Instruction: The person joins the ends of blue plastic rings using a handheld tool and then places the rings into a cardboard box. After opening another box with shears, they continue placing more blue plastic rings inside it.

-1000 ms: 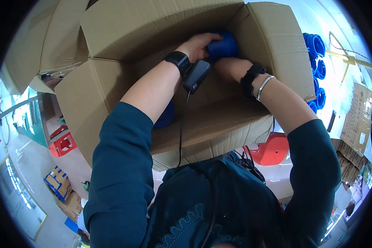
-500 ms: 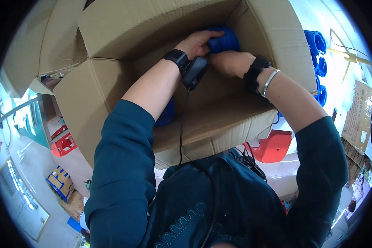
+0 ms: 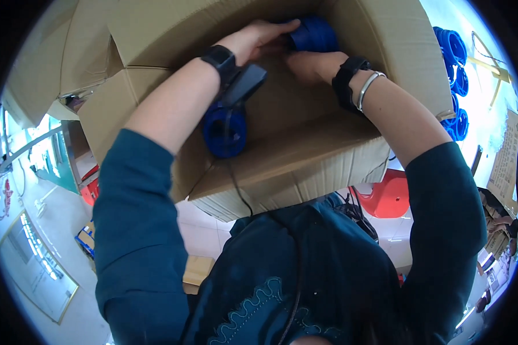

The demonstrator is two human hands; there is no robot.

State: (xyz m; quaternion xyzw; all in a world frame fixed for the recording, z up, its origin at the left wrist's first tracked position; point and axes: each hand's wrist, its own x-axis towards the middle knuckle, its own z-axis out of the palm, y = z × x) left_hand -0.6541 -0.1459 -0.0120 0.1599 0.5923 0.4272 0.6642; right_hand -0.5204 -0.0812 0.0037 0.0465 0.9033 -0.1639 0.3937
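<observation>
Both my hands reach into an open cardboard box (image 3: 305, 178). Against its far right inner corner is a ribbed blue plastic spool (image 3: 315, 35), lying on its side. My left hand (image 3: 258, 39) is at the spool's left end, thumb stretched to its rim and the other fingers apart below. My right hand (image 3: 313, 64) is just under the spool's near side, its fingertips hidden. A second blue spool (image 3: 224, 132) stands in the near left part of the box, its hollow end facing up. A dark wrist device with a cable hangs partly over it.
More blue spools (image 3: 453, 49) are stacked outside the box to the right. A red plastic stool (image 3: 388, 194) stands on the floor below. Box flaps (image 3: 141, 34) spread out on the left. The cable (image 3: 240, 187) runs from my left wrist over the box's near edge.
My left hand has drawn back left along the far spool, with less of the thumb over it. My left forearm has swung left, uncovering the second spool.
</observation>
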